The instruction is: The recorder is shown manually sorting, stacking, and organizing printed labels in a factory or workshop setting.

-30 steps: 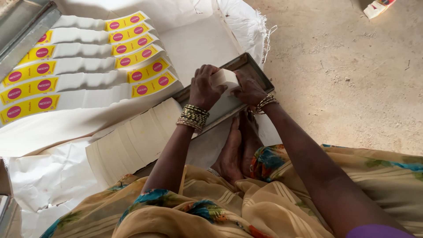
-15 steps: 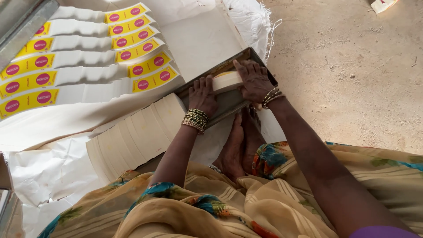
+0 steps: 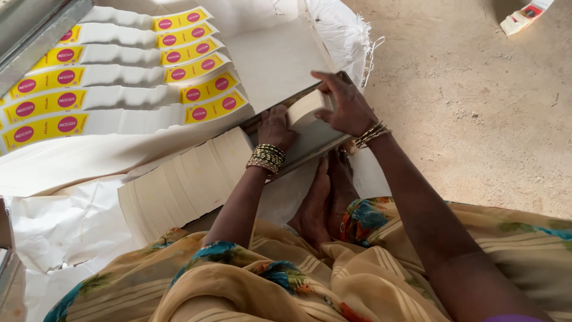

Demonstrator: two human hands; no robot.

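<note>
Both my hands hold a small cream paper stack (image 3: 305, 108) over a dark flat tray (image 3: 316, 137). My left hand (image 3: 275, 126) grips the stack's near end, gold bangles at the wrist. My right hand (image 3: 345, 106) covers its far end with fingers spread over the top. A fanned row of blank cream paper pieces (image 3: 185, 182) lies just left of my left forearm. My bare feet (image 3: 325, 197) rest under the tray's near edge.
Rows of white paper strips with yellow labels bearing red ovals (image 3: 113, 77) lie on a white sheet (image 3: 65, 232) at the upper left. A grey metal edge (image 3: 36, 30) runs along the top left. Bare sandy floor (image 3: 476, 107) stretches right; a small carton (image 3: 524, 15) lies far right.
The paper stack has stayed between both hands over the tray. My right hand has shifted onto its top and far end, and the stack is tilted slightly differently.
</note>
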